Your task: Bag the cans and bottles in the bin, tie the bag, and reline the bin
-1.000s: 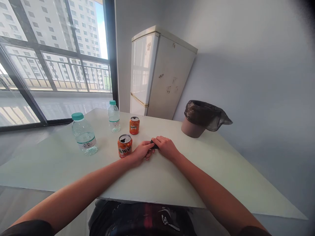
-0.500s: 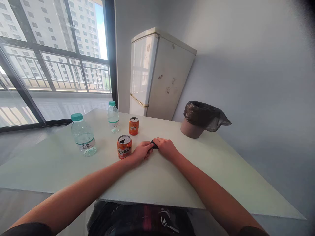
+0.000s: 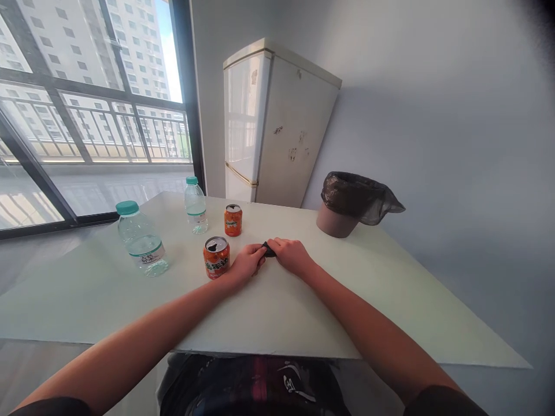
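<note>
Between my two hands is a small black bundle [image 3: 269, 250], dark and soft-looking; most of it is covered by fingers, so its kind is unclear. My left hand [image 3: 247, 262] pinches its left end with thumb and fingers. From the other side, my right hand [image 3: 292, 254] closes over the right end, fingers curled. Both hands rest low at the middle of the table. Just left of my left wrist stands an opened orange soda can [image 3: 217, 264], very close to the forearm. A second orange can [image 3: 233, 222] stands upright behind it.
Two clear bottles with green caps, a nearer bottle [image 3: 145, 251] and a farther bottle [image 3: 197, 214], stand left on the pale table [image 3: 269, 323]. At the back right is a brownish bin [image 3: 337, 224] lined with a black bag [image 3: 355, 196]. A fridge [image 3: 290, 127] stands beyond.
The camera view has shifted slightly, so the scene sits a little further left. Both hands keep hold of the black bundle, with hardly any movement. Cans, bottles and bin stay in place.
</note>
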Tool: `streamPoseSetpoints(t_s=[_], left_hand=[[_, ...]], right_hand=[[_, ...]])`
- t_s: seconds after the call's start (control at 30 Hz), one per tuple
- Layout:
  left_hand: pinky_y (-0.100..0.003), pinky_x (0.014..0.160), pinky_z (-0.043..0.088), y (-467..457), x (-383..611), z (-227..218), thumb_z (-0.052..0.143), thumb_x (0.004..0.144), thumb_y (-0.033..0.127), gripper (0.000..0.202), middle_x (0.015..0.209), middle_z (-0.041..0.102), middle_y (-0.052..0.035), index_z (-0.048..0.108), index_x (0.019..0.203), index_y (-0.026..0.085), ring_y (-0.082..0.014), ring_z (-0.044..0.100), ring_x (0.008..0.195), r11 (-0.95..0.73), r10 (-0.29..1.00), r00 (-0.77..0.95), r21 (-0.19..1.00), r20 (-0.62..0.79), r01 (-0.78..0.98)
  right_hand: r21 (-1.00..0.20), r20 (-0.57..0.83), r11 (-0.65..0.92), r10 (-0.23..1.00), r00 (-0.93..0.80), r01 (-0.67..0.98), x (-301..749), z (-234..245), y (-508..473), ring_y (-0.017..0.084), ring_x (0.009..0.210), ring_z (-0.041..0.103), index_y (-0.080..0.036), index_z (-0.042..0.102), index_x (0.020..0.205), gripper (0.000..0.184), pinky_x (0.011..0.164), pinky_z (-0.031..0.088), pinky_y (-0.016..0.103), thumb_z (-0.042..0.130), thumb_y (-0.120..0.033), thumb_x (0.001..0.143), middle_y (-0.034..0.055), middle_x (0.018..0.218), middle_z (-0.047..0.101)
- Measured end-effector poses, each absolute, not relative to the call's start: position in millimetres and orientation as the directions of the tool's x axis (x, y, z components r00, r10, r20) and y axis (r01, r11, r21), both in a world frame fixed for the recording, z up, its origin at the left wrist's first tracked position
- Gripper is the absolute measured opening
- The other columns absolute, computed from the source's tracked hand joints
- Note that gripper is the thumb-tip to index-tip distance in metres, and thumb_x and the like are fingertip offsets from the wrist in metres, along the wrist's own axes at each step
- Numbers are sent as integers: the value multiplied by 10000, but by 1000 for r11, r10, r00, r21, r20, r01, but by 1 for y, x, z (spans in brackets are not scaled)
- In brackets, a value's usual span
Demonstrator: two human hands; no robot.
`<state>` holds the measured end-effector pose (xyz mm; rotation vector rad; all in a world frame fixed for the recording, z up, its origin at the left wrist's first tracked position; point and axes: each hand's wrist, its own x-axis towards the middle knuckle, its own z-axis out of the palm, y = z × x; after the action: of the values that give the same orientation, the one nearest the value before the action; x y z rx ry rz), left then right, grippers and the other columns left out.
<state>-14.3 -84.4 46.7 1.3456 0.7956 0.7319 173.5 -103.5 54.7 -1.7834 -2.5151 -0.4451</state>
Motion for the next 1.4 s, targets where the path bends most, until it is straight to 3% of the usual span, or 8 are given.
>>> streamPoseSetpoints(t_s=[0.33,0.73,0.87,0.97,1.1,1.27,1.4], left_hand=[[-230,409,253,-81,-14,47,583,896,514,366,586,413,71,439,739,217,-65,334,418,17,863,505,1000,-27,24],[-221,427,255,-77,-14,38,556,936,493,342,618,419,66,447,768,215,-67,339,450,25,876,481,999,-31,20],[-239,456,280,-75,-13,34,526,954,500,346,617,439,56,462,768,216,-88,368,473,-22,887,462,997,-14,74],[-256,503,299,-75,-12,33,487,975,474,348,608,456,47,464,742,216,-105,396,506,-163,895,441,971,71,175],[-271,573,340,-76,-12,31,407,1006,473,333,633,511,37,544,843,217,-136,444,566,-268,871,475,930,123,251],[-290,650,371,-75,-11,23,400,1006,447,308,675,561,21,574,889,222,-166,490,645,-326,848,512,898,140,295],[-297,679,379,-73,-10,21,415,1004,414,274,690,576,16,582,900,224,-179,524,692,-365,828,540,874,148,321]], right_hand=[[189,209,169,956,-208,967,179,60,-101,189,879,662,-192,618,1098,245,598,221,316,395,-125,1021,82,1034,737],[174,224,34,972,-73,984,199,63,-94,202,808,695,-204,629,1033,199,604,256,306,440,-161,991,76,995,770],[174,240,28,968,-70,984,198,63,-93,202,848,712,-201,628,1066,271,611,274,302,358,-223,1076,93,1024,773],[168,266,9,963,-54,986,196,65,-94,209,910,719,-200,626,1080,417,624,298,292,239,-342,1138,116,1046,767],[144,319,-85,947,35,986,199,73,-98,225,941,723,-175,614,1117,510,632,324,286,143,-368,1147,150,1046,753],[143,271,-210,948,166,967,222,92,-101,238,844,726,-165,643,1085,273,654,380,281,373,-206,1071,138,963,748],[209,173,-224,967,189,952,267,101,-120,286,873,735,-170,678,1037,218,684,410,303,469,-140,981,141,941,740]])
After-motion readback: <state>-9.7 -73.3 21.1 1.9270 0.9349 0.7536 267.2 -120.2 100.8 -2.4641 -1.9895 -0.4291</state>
